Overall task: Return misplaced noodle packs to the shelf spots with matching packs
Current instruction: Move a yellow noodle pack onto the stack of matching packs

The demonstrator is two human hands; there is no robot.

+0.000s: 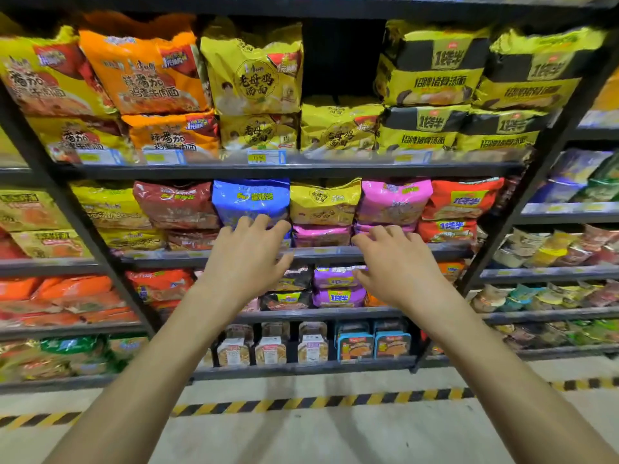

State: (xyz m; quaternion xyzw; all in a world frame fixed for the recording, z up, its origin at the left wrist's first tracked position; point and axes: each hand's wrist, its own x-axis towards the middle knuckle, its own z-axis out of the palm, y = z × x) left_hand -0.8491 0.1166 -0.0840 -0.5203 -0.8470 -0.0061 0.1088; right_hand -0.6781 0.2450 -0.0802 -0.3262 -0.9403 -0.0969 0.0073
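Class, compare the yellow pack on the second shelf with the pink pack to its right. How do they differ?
The yellow pack is yellow; the pink pack pink. The yellow pack sits on a mismatched lower pink pack; the pink pack sits on a matching one. Both face out, topping stacks on one shelf.

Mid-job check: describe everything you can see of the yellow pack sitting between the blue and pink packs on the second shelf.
The yellow pack is a glossy, crinkled plastic bag with a round dark-lettered emblem and a crimped top edge. It stands upright, face out, stacked on a pink pack, pressed between the blue pack and an upper pink pack. The left hand and right hand reach below it, open, neither gripping it.
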